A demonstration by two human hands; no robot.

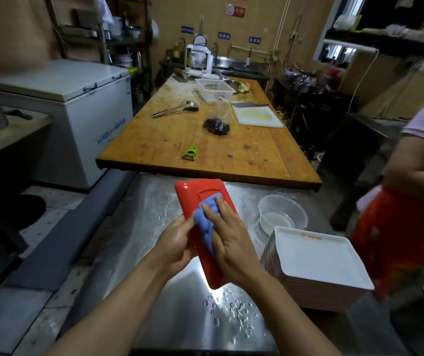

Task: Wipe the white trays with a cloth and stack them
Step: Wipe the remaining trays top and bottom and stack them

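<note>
left hand (173,244) grips the left edge of the tray (205,227), held red underside up above the steel desk (139,227). right hand (227,238), fingers flat, presses the blue cloth (205,222) onto the tray. step: wiping. next: set it on the white stack (319,263), right of the tray.

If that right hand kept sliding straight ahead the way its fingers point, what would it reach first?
Probably the far rim of the red tray. The right hand lies flat on the blue cloth, fingers pointing up the tray. Beyond that rim comes the wooden table, though depth is hard to judge.
</note>
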